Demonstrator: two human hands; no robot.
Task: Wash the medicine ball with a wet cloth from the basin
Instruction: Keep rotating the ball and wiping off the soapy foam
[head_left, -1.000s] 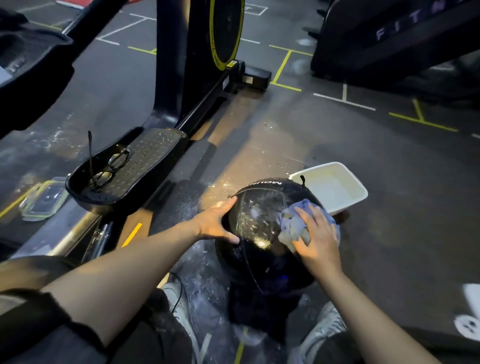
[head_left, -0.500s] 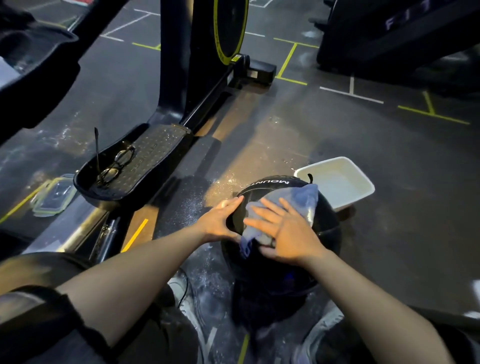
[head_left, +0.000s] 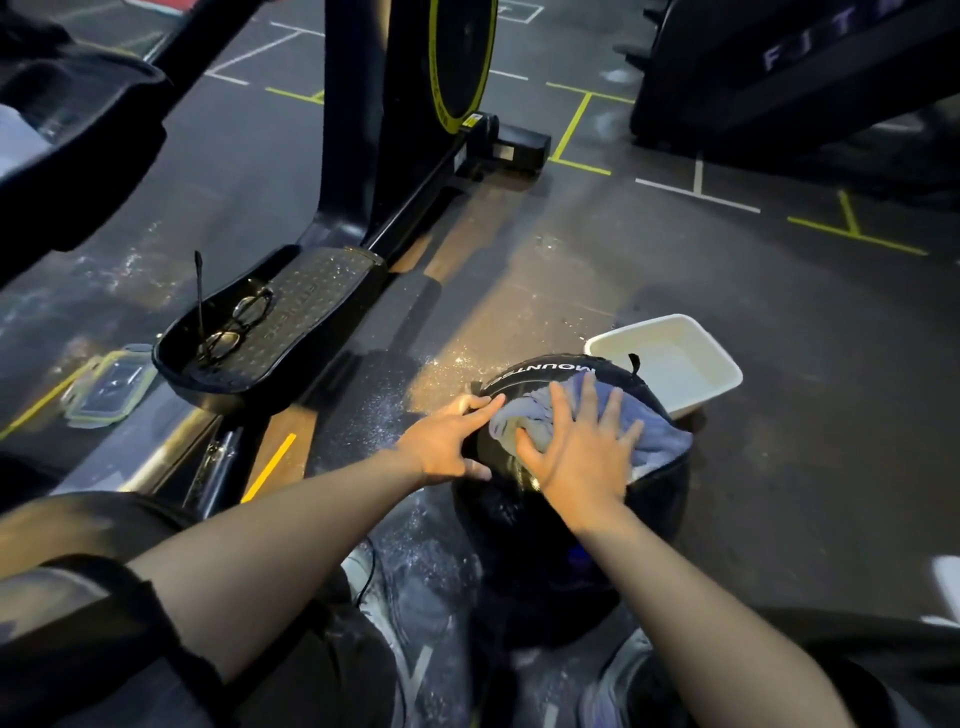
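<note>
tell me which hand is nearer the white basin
Right. The right hand lies flat on the cloth atop the ball, just short of the basin; the left hand steadies the ball's far side.

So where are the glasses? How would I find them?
Look at the big black exercise machine on the left, then down to its long black foot pedal. The glasses lie on its near end, dark and thin-framed, one arm sticking straight up.

One ball (head_left: 571, 519), one cloth (head_left: 654, 431), one basin (head_left: 727, 379), two hands (head_left: 582, 457).
</note>
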